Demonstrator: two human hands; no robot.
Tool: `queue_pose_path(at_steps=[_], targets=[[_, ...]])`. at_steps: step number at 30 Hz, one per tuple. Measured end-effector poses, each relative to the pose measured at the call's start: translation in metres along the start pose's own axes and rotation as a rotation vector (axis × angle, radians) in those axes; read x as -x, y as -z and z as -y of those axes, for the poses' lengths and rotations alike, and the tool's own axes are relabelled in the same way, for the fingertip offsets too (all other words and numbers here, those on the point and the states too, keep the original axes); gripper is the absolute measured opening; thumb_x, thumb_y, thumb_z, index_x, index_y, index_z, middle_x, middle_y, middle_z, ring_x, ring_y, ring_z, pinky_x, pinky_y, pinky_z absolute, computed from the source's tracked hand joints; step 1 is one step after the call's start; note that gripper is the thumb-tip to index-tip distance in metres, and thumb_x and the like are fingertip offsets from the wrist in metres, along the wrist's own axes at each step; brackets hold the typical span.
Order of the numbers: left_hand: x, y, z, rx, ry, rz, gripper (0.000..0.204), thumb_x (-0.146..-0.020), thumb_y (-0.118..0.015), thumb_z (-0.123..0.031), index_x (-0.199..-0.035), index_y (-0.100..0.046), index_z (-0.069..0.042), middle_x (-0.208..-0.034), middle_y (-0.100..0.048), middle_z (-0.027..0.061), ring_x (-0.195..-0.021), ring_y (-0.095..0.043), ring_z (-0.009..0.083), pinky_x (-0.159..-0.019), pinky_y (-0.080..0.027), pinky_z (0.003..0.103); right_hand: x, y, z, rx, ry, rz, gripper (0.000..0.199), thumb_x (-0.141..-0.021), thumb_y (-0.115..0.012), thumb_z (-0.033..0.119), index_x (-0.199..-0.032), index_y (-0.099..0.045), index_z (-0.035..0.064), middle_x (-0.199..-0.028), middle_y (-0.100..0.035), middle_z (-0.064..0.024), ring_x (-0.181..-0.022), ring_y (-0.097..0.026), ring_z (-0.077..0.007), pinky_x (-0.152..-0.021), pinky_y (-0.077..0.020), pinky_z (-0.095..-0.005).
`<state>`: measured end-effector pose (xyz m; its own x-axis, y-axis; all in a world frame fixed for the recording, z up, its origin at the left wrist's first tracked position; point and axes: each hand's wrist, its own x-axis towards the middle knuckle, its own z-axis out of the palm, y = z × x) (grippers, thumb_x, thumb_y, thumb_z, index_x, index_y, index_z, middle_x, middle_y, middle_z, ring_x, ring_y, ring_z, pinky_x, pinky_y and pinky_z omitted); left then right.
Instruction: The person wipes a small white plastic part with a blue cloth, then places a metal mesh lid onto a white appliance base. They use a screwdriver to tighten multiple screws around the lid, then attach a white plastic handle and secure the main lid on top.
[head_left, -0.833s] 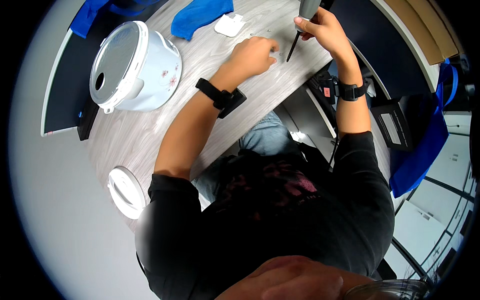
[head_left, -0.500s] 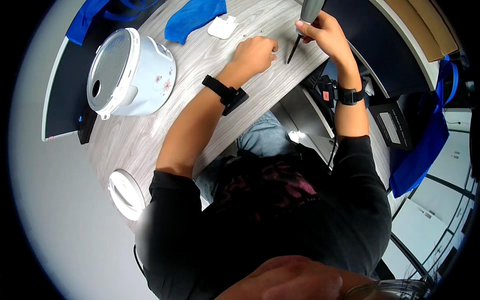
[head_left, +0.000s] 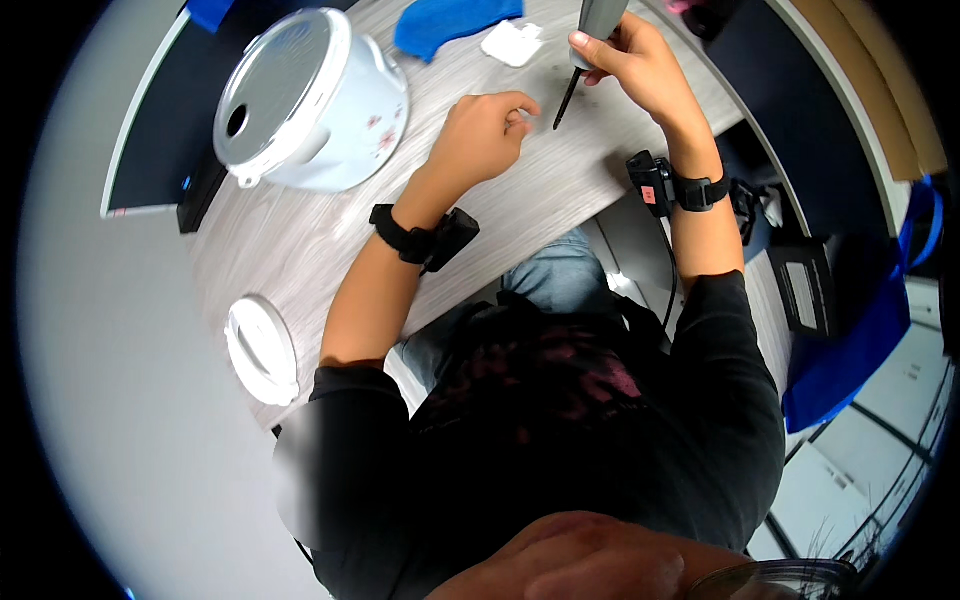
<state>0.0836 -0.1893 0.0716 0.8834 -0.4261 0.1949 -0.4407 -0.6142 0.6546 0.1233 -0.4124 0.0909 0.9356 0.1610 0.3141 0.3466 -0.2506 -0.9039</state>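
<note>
- Both hands have shifted leftward across the desk (head_left: 285, 245), relative to the small white piece (head_left: 512, 44).
- Right hand (head_left: 640, 70): fingers closed round the grey handle of a screwdriver (head_left: 569, 97), tip pointing down.
- Left hand (head_left: 487, 135): half-curled, forefinger arched; whether it pinches anything small cannot be told.
- Progress, as judged: the round white part (head_left: 262, 350) lies apart from the flowered pot (head_left: 345, 125); no fastening visibly engaged, remaining work unclear.
- Surroundings: blue cloth (head_left: 455, 25) beyond; left hand between screwdriver and pot.
</note>
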Motion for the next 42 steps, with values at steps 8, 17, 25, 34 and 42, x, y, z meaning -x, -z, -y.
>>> queue_pose_path(at_steps=[8, 17, 25, 34, 42], targets=[[0.069, 0.043, 0.023, 0.103, 0.245, -0.132, 0.009, -0.086, -0.071, -0.006, -0.094, -0.074, -0.002, -0.081, -0.074, 0.0080, -0.067, -0.065, 0.0126, -0.064, -0.052, 0.026, -0.022, -0.079, 0.045, -0.461, 0.016, 0.276, 0.014, -0.091, -0.068, 0.008, -0.102, -0.062, 0.0016, -0.079, -0.062, -0.0002, -0.067, -0.059, -0.0079, -0.062, -0.0492, -0.0239], [0.099, 0.053, 0.041, 0.248, 0.282, -0.237, 0.013, -0.084, -0.075, 0.001, -0.096, -0.070, 0.003, -0.085, -0.073, 0.0051, -0.076, -0.066, 0.0076, -0.069, -0.053, 0.021, -0.027, -0.116, 0.068, -0.552, 0.032, 0.370, 0.020, -0.091, -0.068, 0.004, -0.108, -0.060, 0.0005, -0.082, -0.063, -0.0016, -0.068, -0.060, -0.0088, -0.062, -0.0508, -0.0247], [0.105, 0.056, 0.043, 0.227, 0.263, -0.259, 0.015, -0.084, -0.075, 0.001, -0.098, -0.069, 0.004, -0.083, -0.073, 0.0051, -0.075, -0.065, 0.0068, -0.069, -0.053, 0.021, -0.029, -0.126, 0.076, -0.449, 0.050, 0.395, 0.016, -0.091, -0.070, 0.009, -0.101, -0.060, 0.0010, -0.079, -0.064, -0.0018, -0.065, -0.061, -0.0082, -0.060, -0.0505, -0.0238], [0.108, 0.055, 0.049, 0.302, 0.255, -0.275, 0.020, -0.085, -0.073, 0.005, -0.104, -0.067, 0.006, -0.085, -0.072, 0.0054, -0.076, -0.064, 0.0063, -0.069, -0.052, 0.021, -0.030, -0.131, 0.075, -0.457, 0.059, 0.429, 0.015, -0.091, -0.070, 0.010, -0.100, -0.060, 0.0019, -0.079, -0.064, -0.0008, -0.065, -0.060, -0.0070, -0.060, -0.0493, -0.0224], [0.112, 0.062, 0.046, 0.535, 0.303, -0.212, 0.026, -0.085, -0.071, 0.006, -0.110, -0.066, 0.007, -0.091, -0.074, 0.0095, -0.082, -0.067, 0.0090, -0.072, -0.053, 0.022, -0.038, -0.132, 0.073, -0.479, 0.092, 0.539, 0.017, -0.090, -0.072, 0.007, -0.102, -0.062, 0.0012, -0.082, -0.064, 0.0014, -0.072, -0.058, -0.0051, -0.064, -0.0485, -0.0219]])
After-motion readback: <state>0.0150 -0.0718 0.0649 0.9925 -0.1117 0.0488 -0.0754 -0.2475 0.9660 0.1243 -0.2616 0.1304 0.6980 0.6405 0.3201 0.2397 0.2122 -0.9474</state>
